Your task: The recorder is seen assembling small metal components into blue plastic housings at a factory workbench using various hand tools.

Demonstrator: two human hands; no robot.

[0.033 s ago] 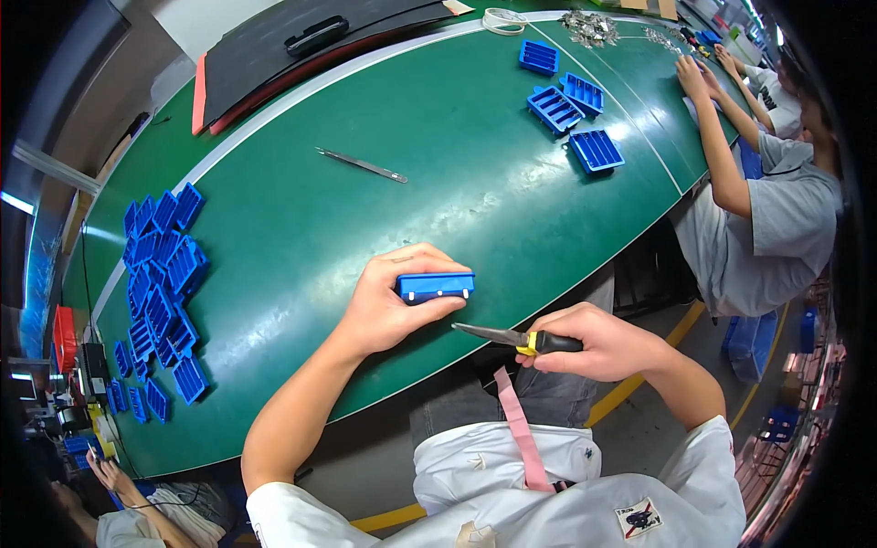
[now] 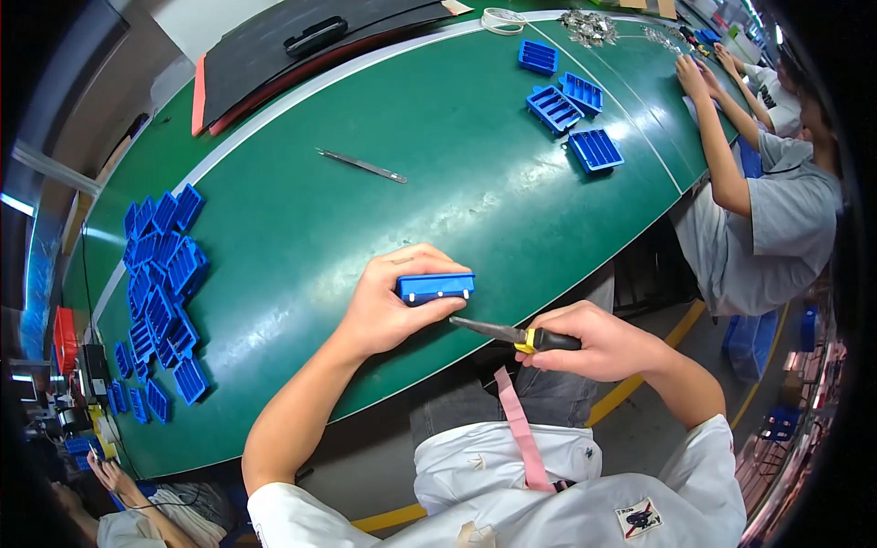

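My left hand [image 2: 388,306] grips a small blue plastic box [image 2: 434,288] by its ends, over the green table near its front edge. The box is turned on its side, with small white pegs along its lower edge; its inside is hidden. To the right, my right hand [image 2: 594,342] is closed round the black and yellow handle of long-nose pliers [image 2: 493,330]. Their grey tip points left and lies just below the box, apart from it. Tweezers [image 2: 361,165] lie farther off on the table.
Many blue slotted boxes [image 2: 160,310] are heaped at the left, and several more [image 2: 596,151] lie at the far right. Beyond those are a pile of small metal parts [image 2: 587,28] and a white roll [image 2: 504,21]. Co-workers [image 2: 758,183] sit at the right and lower left.
The pliers' tip has shifted very slightly up and left, nearer the blue box. My left hand and the box have stayed in place.
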